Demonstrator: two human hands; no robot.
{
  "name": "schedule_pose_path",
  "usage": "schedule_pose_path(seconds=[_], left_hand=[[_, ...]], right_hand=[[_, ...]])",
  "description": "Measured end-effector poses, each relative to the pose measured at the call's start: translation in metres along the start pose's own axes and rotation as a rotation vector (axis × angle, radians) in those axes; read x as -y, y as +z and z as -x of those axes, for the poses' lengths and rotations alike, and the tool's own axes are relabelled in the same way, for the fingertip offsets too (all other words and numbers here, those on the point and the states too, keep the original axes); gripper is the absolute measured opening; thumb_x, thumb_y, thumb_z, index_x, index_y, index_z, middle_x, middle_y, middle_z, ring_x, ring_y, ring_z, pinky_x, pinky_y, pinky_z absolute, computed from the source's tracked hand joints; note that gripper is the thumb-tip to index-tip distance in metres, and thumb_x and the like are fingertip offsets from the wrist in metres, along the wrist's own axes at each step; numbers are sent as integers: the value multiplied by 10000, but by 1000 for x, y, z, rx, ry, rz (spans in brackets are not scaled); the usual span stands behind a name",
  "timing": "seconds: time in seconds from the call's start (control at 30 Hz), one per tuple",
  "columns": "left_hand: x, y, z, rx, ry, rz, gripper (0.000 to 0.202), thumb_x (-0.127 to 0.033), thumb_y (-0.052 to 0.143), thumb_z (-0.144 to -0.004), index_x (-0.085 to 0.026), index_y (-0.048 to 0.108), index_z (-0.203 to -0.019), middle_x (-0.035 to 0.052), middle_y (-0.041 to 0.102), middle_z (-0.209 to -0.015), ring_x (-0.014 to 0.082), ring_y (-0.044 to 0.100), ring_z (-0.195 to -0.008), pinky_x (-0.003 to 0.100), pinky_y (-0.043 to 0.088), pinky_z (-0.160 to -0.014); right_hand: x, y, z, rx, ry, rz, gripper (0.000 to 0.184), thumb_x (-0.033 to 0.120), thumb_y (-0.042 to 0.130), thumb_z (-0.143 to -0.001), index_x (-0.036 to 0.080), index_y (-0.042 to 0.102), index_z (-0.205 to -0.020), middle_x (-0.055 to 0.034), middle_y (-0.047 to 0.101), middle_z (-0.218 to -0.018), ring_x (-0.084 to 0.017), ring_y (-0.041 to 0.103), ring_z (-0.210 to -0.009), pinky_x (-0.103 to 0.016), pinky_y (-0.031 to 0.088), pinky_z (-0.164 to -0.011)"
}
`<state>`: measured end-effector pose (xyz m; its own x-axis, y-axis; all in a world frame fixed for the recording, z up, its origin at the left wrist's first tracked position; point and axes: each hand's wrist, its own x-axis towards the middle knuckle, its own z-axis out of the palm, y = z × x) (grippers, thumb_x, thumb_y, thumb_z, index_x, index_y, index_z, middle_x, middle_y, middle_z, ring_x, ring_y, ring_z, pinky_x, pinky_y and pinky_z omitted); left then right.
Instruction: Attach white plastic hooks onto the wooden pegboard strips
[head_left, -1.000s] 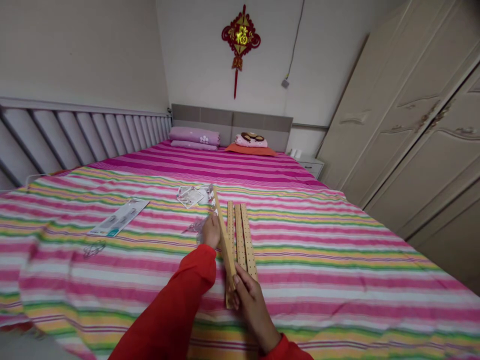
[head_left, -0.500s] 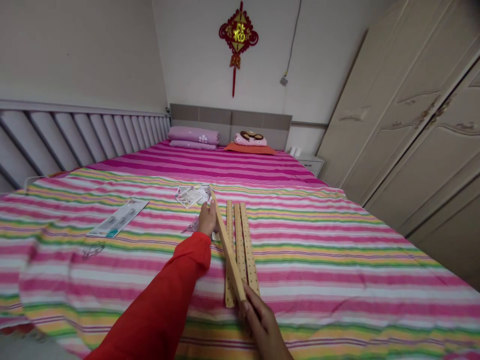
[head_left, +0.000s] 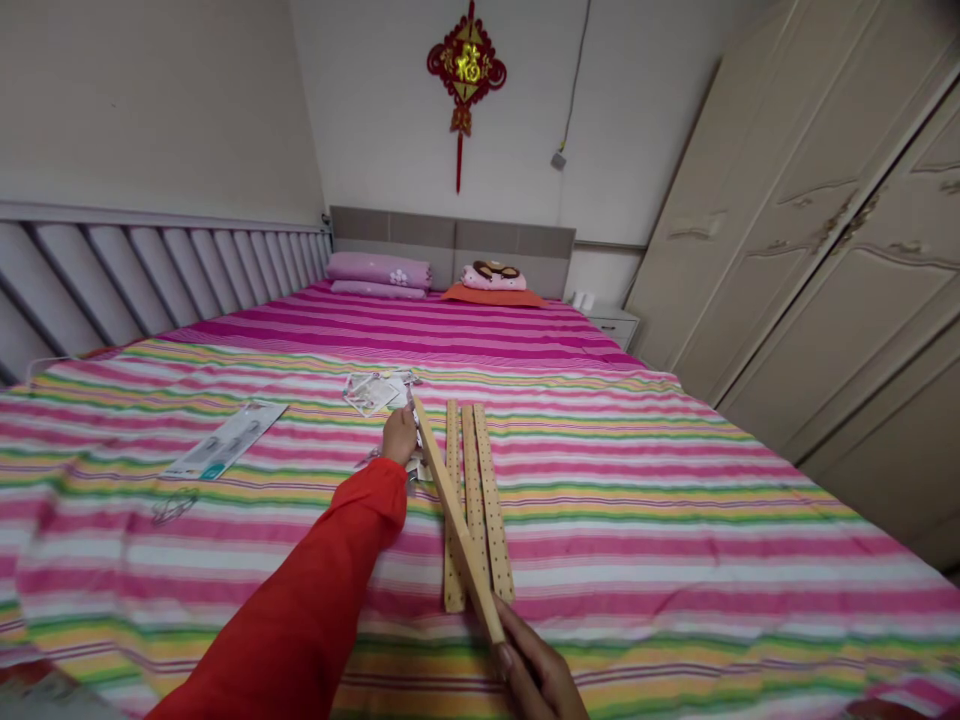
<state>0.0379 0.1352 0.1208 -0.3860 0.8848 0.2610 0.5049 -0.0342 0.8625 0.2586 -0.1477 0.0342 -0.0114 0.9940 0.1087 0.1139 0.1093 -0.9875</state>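
Observation:
My right hand [head_left: 536, 672], at the bottom edge, grips the near end of a long wooden strip [head_left: 454, 520] with rows of holes, held slanting above the bed. My left hand [head_left: 399, 436], in a red sleeve, reaches out to the strip's far end, fingers closed beside it. Three similar perforated wooden strips [head_left: 474, 500] lie side by side on the striped bedspread [head_left: 637, 520] just right of the held one. A small clear plastic bag [head_left: 375, 391] with small parts lies just beyond my left hand.
A printed card package [head_left: 223, 441] lies on the bedspread at the left. Pillows [head_left: 381, 272] rest against the headboard. A slatted grey panel runs along the left wall and a cream wardrobe [head_left: 825, 260] stands on the right. A red knot ornament [head_left: 466, 70] hangs on the wall.
My right hand has drawn back toward me and lower, with the strip's near end. My left hand has slid further out along the strip toward its far end. The view has shifted slightly.

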Motion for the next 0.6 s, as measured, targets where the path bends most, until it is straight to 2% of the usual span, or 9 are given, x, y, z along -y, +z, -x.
schedule_pose_path(seconds=[0.1, 0.17, 0.23, 0.3, 0.47, 0.6], left_hand=[[-2, 0, 1, 14, -16, -39, 304, -301, 294, -882, -215, 442, -631, 33, 542, -627, 185, 564, -626, 289, 420, -552], [-2, -1, 3, 21, -19, -61, 295, -282, 301, -878, -216, 435, -623, 32, 537, -622, 186, 564, -636, 288, 424, -558], [-3, -2, 4, 28, -15, -76, 283, -274, 315, -874, -215, 442, -628, 34, 544, -629, 188, 570, -660, 289, 432, -574], [-5, -3, 5, 34, -6, -84, 266, -268, 323, -870, -212, 463, -651, 41, 565, -654, 194, 582, -691, 295, 442, -595], [-9, -4, 4, 52, 20, -77, 255, -244, 322, -853, -194, 524, -707, 67, 613, -718, 211, 611, -747, 325, 460, -661], [-9, -4, 5, 91, 32, -52, 287, -259, 287, -868, -177, 555, -809, 58, 626, -712, 193, 625, -658, 318, 471, -621]], right_hand=[[3, 0, 2, -17, 29, -41, 522, 543, 570, -797, 234, 621, -1216, -105, 675, -1135, -286, 589, -1089, -382, 480, -927], [3, 1, 2, 1, 90, -103, 558, 565, 568, -787, 220, 615, -1223, -104, 716, -920, -266, 657, -859, -359, 546, -747], [4, 2, 2, 23, 161, -185, 596, 576, 558, -789, 198, 592, -1249, -61, 664, -670, -200, 611, -567, -308, 515, -534], [4, 3, 2, 19, 200, -266, 616, 578, 577, -777, 179, 590, -1246, -5, 557, -533, -132, 484, -407, -265, 427, -428], [10, 2, 0, -32, 263, -516, 576, 548, 671, -717, 183, 643, -1162, 52, 417, -489, -68, 328, -371, -238, 343, -395], [15, -4, -5, -50, 283, -612, 563, 503, 689, -726, 187, 622, -1188, 22, 498, -557, -49, 296, -396, -221, 321, -398]])
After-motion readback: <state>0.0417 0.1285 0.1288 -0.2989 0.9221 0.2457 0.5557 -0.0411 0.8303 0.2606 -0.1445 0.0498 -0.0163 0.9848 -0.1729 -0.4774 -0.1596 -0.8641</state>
